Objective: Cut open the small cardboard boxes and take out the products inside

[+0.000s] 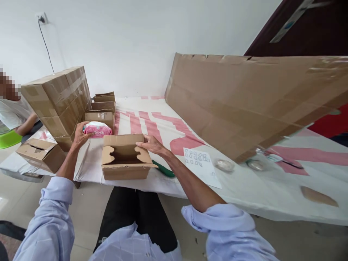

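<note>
An open cardboard box (125, 172) stands at the front edge of the cloth-covered table, its flaps raised and its inside dark. My right hand (152, 144) grips the box's back right corner, fingers closed on the cardboard. To the left, my left hand (81, 134) holds the left end of a pink and white soft packet (98, 129), which is behind and left of the box. Right behind the packet sits another cardboard box (101, 116). A green object (164, 169) lies partly hidden beside the open box, under my right forearm.
Stacked taped cartons (58, 98) rise at the left, with a closed carton (40, 154) in front. A marked paper sheet (202, 166), clear tape rolls (225, 165) and a large cardboard panel (244, 98) are at the right. A person (15, 108) sits far left.
</note>
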{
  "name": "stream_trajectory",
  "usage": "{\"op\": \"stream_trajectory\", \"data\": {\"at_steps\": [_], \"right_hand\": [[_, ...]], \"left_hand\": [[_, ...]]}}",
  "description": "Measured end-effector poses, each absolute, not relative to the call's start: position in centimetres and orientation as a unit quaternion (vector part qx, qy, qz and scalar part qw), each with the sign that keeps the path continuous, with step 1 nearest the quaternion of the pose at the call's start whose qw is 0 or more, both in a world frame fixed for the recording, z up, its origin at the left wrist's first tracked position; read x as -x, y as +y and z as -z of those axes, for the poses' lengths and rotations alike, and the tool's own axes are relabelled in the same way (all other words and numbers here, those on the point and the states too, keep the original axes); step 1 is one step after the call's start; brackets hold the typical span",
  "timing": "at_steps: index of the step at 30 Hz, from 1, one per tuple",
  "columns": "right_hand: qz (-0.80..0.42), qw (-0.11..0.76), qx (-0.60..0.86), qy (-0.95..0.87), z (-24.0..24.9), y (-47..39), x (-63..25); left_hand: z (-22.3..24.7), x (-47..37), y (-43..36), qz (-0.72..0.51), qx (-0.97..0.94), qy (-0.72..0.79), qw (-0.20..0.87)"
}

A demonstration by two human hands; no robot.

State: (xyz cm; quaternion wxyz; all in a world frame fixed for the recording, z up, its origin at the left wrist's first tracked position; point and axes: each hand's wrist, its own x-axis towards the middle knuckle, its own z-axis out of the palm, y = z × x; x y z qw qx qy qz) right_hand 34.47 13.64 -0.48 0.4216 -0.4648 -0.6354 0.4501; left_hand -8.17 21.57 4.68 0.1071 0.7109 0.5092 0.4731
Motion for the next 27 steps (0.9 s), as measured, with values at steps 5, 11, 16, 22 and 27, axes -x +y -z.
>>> {"op": "stream_trajectory", "data": {"at_steps": [5,11,16,22,27], "right_hand": [[-0.51,0.42,0.466,-0.588,0.5,12.7,-33.6],[-0.518,0.44,0.47,-0.563,1.2,11.9,-33.5],[-0.498,0.443,0.485,-0.567,2.3,11.6,-34.1],[-0.48,0.446,0.497,-0.569,2.4,11.3,-34.0],[-0.455,0.466,0.486,-0.583,1.6,10.9,-33.5]], "left_hand": [[0.4,8.2,23.4,-0.451,-0.72,0.511,0.132],[3.5,7.6,27.4,-0.445,-0.726,0.504,0.143],[5.8,8.3,29.2,-0.445,-0.699,0.544,0.13],[6.2,9.0,29.8,-0.432,-0.681,0.58,0.115],[4.6,7.9,29.7,-0.42,-0.674,0.598,0.107]]}}
